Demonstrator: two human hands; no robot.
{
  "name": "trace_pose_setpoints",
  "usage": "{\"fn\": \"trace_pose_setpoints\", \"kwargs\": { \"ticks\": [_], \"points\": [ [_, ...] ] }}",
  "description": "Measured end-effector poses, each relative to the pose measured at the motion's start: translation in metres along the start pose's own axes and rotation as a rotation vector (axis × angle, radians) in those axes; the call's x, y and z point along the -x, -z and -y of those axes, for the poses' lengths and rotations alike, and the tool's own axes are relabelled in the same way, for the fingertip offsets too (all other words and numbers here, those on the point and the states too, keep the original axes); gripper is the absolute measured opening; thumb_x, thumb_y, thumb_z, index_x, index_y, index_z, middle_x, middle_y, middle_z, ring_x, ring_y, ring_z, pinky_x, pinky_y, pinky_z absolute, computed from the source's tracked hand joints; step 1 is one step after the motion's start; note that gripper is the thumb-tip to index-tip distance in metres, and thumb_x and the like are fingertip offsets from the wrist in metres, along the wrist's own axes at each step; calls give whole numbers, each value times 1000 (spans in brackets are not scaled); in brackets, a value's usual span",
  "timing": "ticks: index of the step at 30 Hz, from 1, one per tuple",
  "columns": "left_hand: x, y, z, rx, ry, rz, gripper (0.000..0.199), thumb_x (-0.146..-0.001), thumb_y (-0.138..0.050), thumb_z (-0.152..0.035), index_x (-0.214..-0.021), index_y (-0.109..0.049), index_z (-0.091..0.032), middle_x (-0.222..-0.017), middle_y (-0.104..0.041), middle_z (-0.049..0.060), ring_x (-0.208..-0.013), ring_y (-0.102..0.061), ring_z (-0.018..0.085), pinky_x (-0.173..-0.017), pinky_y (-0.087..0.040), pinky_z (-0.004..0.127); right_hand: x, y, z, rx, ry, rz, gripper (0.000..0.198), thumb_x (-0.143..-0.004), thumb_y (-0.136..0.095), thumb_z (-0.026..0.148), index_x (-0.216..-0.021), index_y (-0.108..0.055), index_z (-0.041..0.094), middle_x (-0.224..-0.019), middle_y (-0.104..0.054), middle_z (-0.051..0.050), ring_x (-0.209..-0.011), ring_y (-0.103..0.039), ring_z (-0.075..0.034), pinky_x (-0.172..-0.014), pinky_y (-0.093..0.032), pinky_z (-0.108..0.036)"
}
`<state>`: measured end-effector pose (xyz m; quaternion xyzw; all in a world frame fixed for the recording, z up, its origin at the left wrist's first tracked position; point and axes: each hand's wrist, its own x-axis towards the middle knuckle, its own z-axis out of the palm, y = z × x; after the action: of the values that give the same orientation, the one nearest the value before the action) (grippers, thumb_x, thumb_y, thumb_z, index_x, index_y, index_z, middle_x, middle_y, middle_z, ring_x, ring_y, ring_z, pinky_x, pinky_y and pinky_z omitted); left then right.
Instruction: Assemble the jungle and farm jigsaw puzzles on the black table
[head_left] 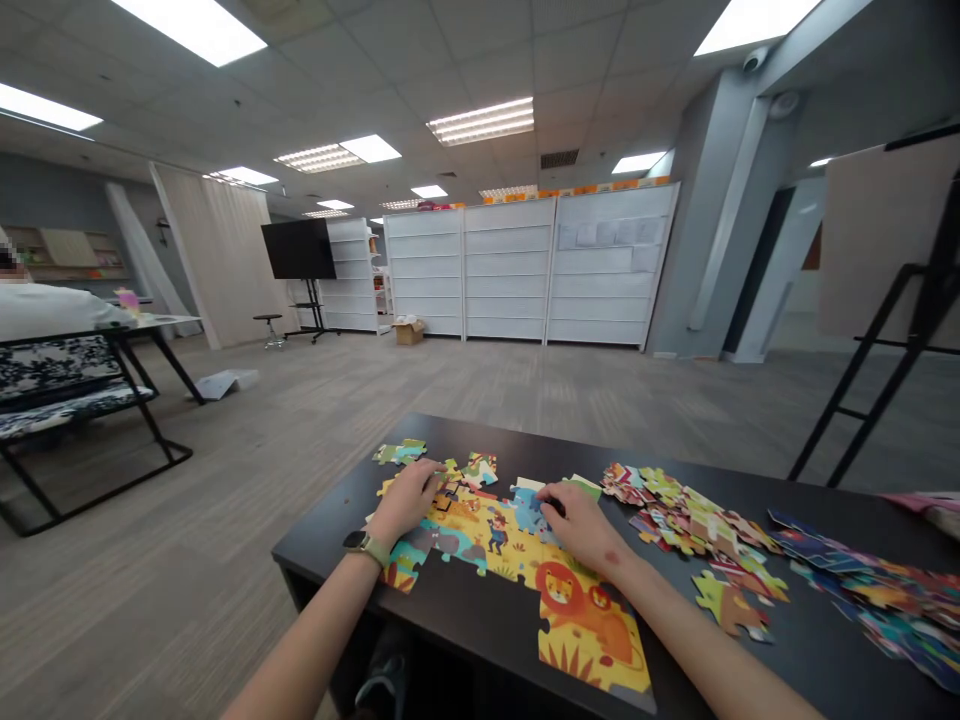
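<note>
On the black table lies a partly joined jigsaw puzzle (517,555) with a yellow ground, a lion and cub at its near right end. My left hand (405,500), a watch on its wrist, rests over the left part of the puzzle with fingers stretched forward and touching it. At the upper edge, my right hand (581,520) has thumb and forefinger bent around a blue puzzle piece (527,508); the fingers partly cover it. Several small joined pieces (480,468) lie just beyond the left hand, and green-blue pieces (401,452) sit at the far left corner.
A heap of loose puzzle pieces (697,520) lies right of my right hand. Farther right is a pile of dark blue and multicoloured pieces (885,590). A black easel stand (885,380) stands at right. Another person (52,305) sits at a table on the left.
</note>
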<state>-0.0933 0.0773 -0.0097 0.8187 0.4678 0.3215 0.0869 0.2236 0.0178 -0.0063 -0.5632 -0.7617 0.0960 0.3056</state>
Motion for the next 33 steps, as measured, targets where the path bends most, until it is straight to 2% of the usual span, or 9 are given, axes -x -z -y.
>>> {"fn": "trace_pose_setpoints", "kwargs": {
  "ticks": [5, 10, 13, 17, 21, 26, 29, 33],
  "points": [
    [0, -3, 1, -142, 81, 111, 40, -102, -35, -34, -129, -62, -27, -132, -65, 5, -123, -55, 24, -103, -38, 39, 0, 0, 0, 10, 8, 6, 24, -86, -48, 22, -94, -70, 19, -98, -72, -7, -97, -63, -23, -91, -44, -35],
    [-2, -3, 0, -182, 149, 67, 43, -102, -33, -33, -137, -56, -24, -139, -60, 8, -131, -50, 27, -106, -36, 44, 1, -3, -4, 2, 17, -3, 24, -86, -48, 23, -95, -70, 19, -99, -71, -7, -98, -63, -24, -91, -44, -35],
    [2, 2, -5, -187, 73, 41, 38, -97, -45, -33, -130, -62, -22, -140, -58, 9, -130, -49, 28, -107, -36, 42, 2, -3, -5, -16, 16, -9, 24, -86, -48, 23, -95, -70, 18, -99, -71, -8, -98, -62, -24, -91, -44, -35],
    [13, 11, -12, -131, -75, 126, 26, -94, -54, -32, -110, -73, -24, -123, -67, 7, -114, -59, 25, -101, -44, 34, 3, -1, -4, -28, 9, -8, 24, -86, -49, 23, -95, -70, 18, -99, -71, -8, -98, -62, -24, -92, -44, -36],
    [19, 13, -16, -139, -43, 149, 27, -95, -54, -33, -110, -75, -26, -120, -69, 4, -108, -62, 24, -99, -45, 34, 3, 0, -3, -27, 12, 10, 23, -87, -48, 23, -94, -69, 19, -98, -71, -8, -97, -62, -24, -90, -44, -36],
    [16, 8, -28, -248, -4, 138, 25, -95, -55, -30, -105, -77, -26, -115, -70, 5, -106, -59, 26, -94, -45, 36, 2, -1, -4, -21, 21, 10, 23, -87, -48, 23, -94, -69, 18, -98, -70, -8, -97, -61, -24, -91, -43, -36],
    [16, 4, -36, -318, 15, 131, 24, -94, -54, -28, -94, -78, -24, -109, -71, 7, -104, -58, 27, -92, -45, 38, 2, -1, -5, -28, 16, 19, 24, -87, -47, 23, -96, -69, 18, -99, -70, -8, -98, -61, -24, -92, -43, -36],
    [16, 0, -42, -275, 107, 104, 22, -92, -55, -22, -97, -76, -20, -107, -68, 9, -100, -60, 25, -91, -45, 34, 3, 0, -5, -25, 20, 23, 23, -87, -47, 23, -96, -68, 19, -100, -70, -7, -99, -61, -23, -93, -43, -36]
  ]
}}
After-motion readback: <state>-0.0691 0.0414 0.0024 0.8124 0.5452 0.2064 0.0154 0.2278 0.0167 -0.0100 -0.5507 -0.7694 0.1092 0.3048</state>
